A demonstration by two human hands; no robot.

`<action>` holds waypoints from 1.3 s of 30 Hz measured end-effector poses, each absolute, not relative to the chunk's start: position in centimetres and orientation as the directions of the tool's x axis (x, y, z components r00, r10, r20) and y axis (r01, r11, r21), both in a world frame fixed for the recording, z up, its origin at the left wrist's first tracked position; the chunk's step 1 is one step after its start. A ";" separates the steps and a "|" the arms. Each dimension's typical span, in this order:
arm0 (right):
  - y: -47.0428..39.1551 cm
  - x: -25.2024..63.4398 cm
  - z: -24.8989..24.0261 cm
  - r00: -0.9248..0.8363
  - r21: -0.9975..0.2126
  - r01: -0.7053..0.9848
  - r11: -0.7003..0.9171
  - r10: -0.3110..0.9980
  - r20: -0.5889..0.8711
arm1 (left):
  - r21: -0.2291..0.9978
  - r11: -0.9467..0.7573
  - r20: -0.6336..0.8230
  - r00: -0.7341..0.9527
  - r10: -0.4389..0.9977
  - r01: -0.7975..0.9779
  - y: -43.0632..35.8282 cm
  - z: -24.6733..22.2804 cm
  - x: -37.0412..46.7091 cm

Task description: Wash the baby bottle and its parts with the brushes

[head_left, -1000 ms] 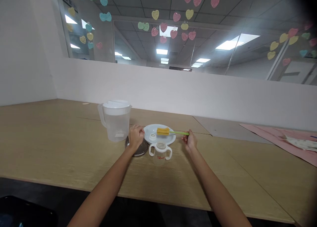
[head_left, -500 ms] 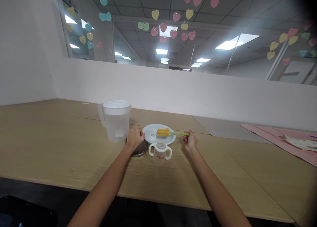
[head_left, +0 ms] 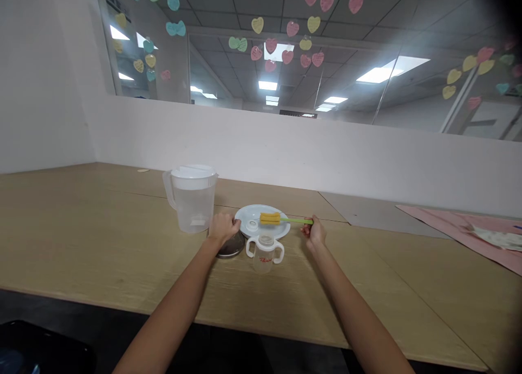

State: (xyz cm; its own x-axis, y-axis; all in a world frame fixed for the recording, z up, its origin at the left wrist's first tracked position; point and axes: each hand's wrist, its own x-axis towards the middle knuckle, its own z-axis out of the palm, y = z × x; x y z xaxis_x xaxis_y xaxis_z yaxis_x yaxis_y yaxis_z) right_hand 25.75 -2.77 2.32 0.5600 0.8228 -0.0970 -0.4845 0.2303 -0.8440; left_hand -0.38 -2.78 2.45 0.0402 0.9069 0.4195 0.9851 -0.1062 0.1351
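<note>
My right hand (head_left: 315, 232) is closed on the end of the green handle of a bottle brush (head_left: 270, 218). The brush lies level, its yellow sponge head over the white plate (head_left: 283, 232); whether it touches the plate I cannot tell. My left hand (head_left: 222, 228) is closed at a dark metal bowl (head_left: 232, 247), its fingers largely hidden and its thumb pointing toward the plate. A small white ring-shaped cap (head_left: 252, 225) lies on the plate. Just in front stands a clear two-handled baby bottle (head_left: 263, 255), upright and uncapped, with red lettering.
A translucent lidded pitcher (head_left: 196, 205) stands left of the bowl. On the far right a pink cloth (head_left: 444, 222) lies on the wooden table (head_left: 101, 243) with a pale item on it. Behind rises a white wall (head_left: 261, 145) below a window with heart-shaped notes.
Almost nothing differs. The whole view has shifted very slightly; both hands, the brush and the bowl keep their places.
</note>
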 end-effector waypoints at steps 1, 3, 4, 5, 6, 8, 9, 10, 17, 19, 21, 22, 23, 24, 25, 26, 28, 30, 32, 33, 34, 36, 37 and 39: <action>-2.8 25.7 2.3 0.562 -0.846 -0.481 0.228 0.821 -0.098 | 0.143 -0.101 0.429 0.030 0.903 0.985 -2.8 2.5 -0.3; -2.8 25.7 2.3 0.565 -0.852 -0.473 0.224 0.819 -0.098 | 0.167 -0.097 0.445 0.013 0.895 0.981 -2.8 2.6 -0.3; -2.8 25.7 2.3 0.565 -0.852 -0.472 0.225 0.819 -0.097 | 0.181 -0.100 0.450 0.008 0.893 0.978 -2.9 2.6 -0.2; -2.8 25.7 2.3 0.566 -0.851 -0.473 0.228 0.819 -0.095 | 0.194 -0.105 0.452 0.006 0.892 0.975 -2.9 2.6 -0.2; -2.8 25.7 2.3 0.566 -0.848 -0.476 0.231 0.819 -0.095 | 0.204 -0.112 0.452 0.008 0.892 0.973 -2.9 2.7 -0.1; -2.7 25.7 2.3 0.567 -0.844 -0.484 0.234 0.818 -0.099 | 0.209 -0.133 0.452 0.025 0.892 0.969 -3.0 2.8 -0.1; -2.7 25.7 2.3 0.567 -0.843 -0.486 0.232 0.818 -0.101 | 0.208 -0.143 0.451 0.034 0.892 0.968 -3.1 2.8 0.0; -2.7 25.7 2.3 0.565 -0.844 -0.485 0.228 0.818 -0.104 | 0.207 -0.149 0.451 0.041 0.892 0.967 -3.2 2.8 0.0; -2.4 25.9 1.9 0.566 -0.859 -0.465 0.212 0.818 -0.105 | 0.184 -0.189 0.469 0.083 0.879 0.965 -3.9 3.2 0.1; -2.4 25.9 1.9 0.566 -0.860 -0.464 0.211 0.818 -0.105 | 0.190 -0.187 0.458 0.081 0.885 0.964 -4.0 3.2 0.2; -2.4 25.9 2.0 0.569 -0.861 -0.462 0.214 0.816 -0.102 | 0.193 -0.179 0.442 0.077 0.894 0.965 -3.9 3.2 0.3; -2.4 25.9 2.0 0.569 -0.861 -0.461 0.215 0.816 -0.101 | 0.190 -0.177 0.439 0.078 0.895 0.966 -3.8 3.1 0.4; -2.5 25.9 2.0 0.570 -0.860 -0.462 0.216 0.815 -0.102 | 0.186 -0.177 0.439 0.080 0.895 0.967 -3.6 3.0 0.4; -2.5 25.9 2.0 0.571 -0.860 -0.464 0.213 0.814 -0.106 | 0.183 -0.179 0.443 0.081 0.893 0.967 -3.5 2.9 0.4; -2.5 25.9 2.0 0.571 -0.860 -0.466 0.210 0.814 -0.111 | 0.182 -0.180 0.449 0.081 0.890 0.967 -3.4 2.7 0.4; -2.5 25.9 2.0 0.571 -0.860 -0.467 0.207 0.813 -0.115 | 0.184 -0.181 0.455 0.079 0.887 0.966 -3.3 2.6 0.4; -2.4 25.9 2.0 0.573 -0.859 -0.469 0.206 0.811 -0.118 | 0.190 -0.185 0.464 0.078 0.882 0.964 -3.1 2.4 0.3; -2.3 26.0 1.9 0.575 -0.859 -0.466 0.213 0.811 -0.111 | 0.193 -0.191 0.468 0.080 0.880 0.962 -3.1 2.3 0.2; -2.3 26.0 1.8 0.576 -0.860 -0.462 0.215 0.810 -0.107 | 0.199 -0.183 0.470 0.070 0.880 0.963 -3.2 2.4 0.2; -2.3 26.1 1.8 0.576 -0.861 -0.461 0.215 0.811 -0.106 | 0.204 -0.176 0.472 0.060 0.879 0.963 -3.2 2.4 0.2; -2.2 26.1 1.8 0.577 -0.862 -0.459 0.214 0.810 -0.106 | 0.213 -0.167 0.477 0.047 0.877 0.963 -3.3 2.5 0.2; -2.2 26.0 1.8 0.588 -0.868 -0.444 0.223 0.803 -0.094 | 0.241 -0.154 0.500 0.013 0.866 0.958 -3.4 2.7 0.2; -2.2 26.0 1.7 0.599 -0.872 -0.428 0.237 0.797 -0.077 | 0.259 -0.153 0.514 -0.002 0.858 0.954 -3.5 2.7 0.2; -2.2 25.8 1.7 0.627 -0.884 -0.370 0.286 0.779 -0.011 | 0.293 -0.154 0.535 -0.028 0.844 0.944 -3.6 2.8 0.2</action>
